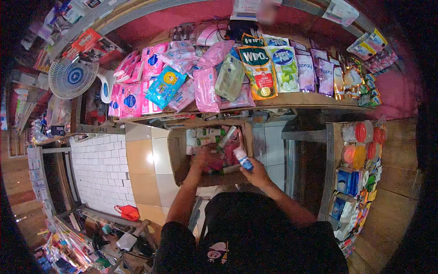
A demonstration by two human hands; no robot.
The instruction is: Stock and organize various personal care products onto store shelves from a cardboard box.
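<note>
My right hand (257,174) grips a small white bottle with a blue lower part (242,158), tilted above the right side of a cardboard box (178,154). My left hand (204,158) reaches into the same box over the left part of its contents. It is blurred, so I cannot tell if its fingers hold anything. White tubes or bottles with green caps (207,132) lie near the box's far side. Pink packs (232,154) fill part of the middle, partly hidden by my hands.
Beyond the box, a wooden shelf (301,102) bears pink tissue packs (130,101), wet-wipe packs (166,87) and Wipol pouches (259,72). A white fan (73,77) stands at left. Red-lidded jars (360,132) line a right-hand shelf. Tiled floor (140,157) lies left.
</note>
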